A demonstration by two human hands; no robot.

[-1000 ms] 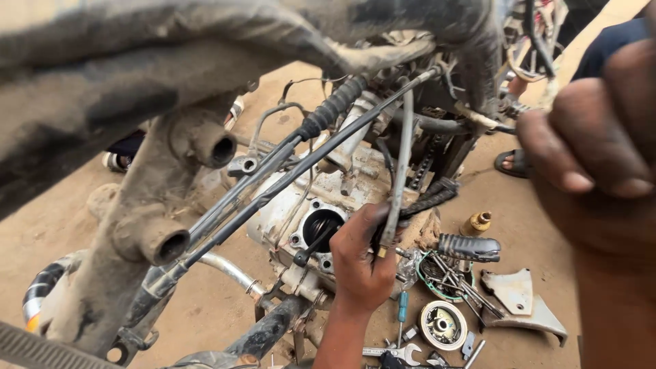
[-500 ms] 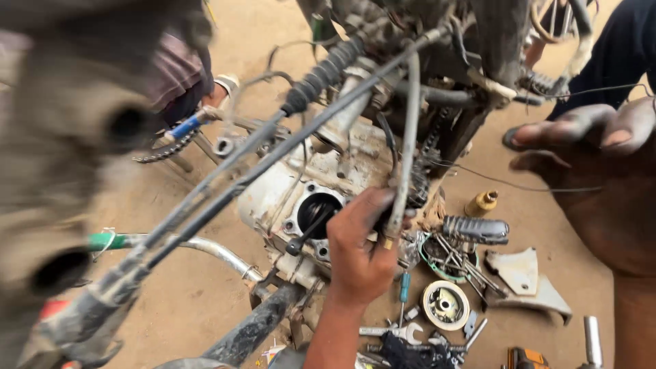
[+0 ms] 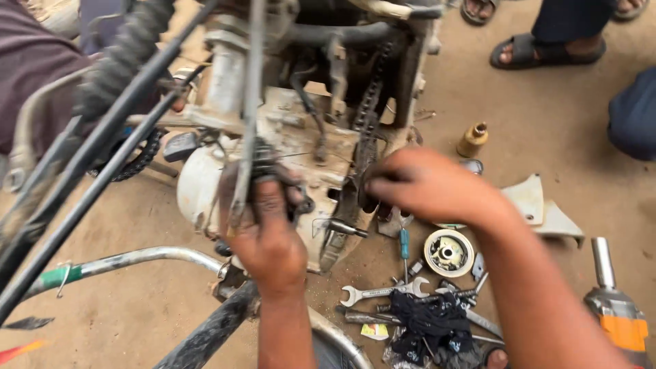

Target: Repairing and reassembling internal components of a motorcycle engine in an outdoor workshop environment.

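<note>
Left hand (image 3: pixel 270 236) and right hand (image 3: pixel 427 188) on greasy engine (image 3: pixel 301 147)

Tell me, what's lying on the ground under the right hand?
Below the right hand: a round metal part, a wrench and a black rag. Whatever lies directly beneath the forearm is covered.

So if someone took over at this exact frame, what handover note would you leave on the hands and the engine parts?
Left hand: fingers closed on a dark cable end against the engine case.
Right hand: fingertips on the drive chain at the engine's lower right; grip unclear.
On the ground: open-end spanner, round metal disc, blue-handled screwdriver, black rag, brass cap, orange power tool.
Done: engine opened up, parts laid out.
Left: chain and cable are both in hand, neither visibly seated.
</note>
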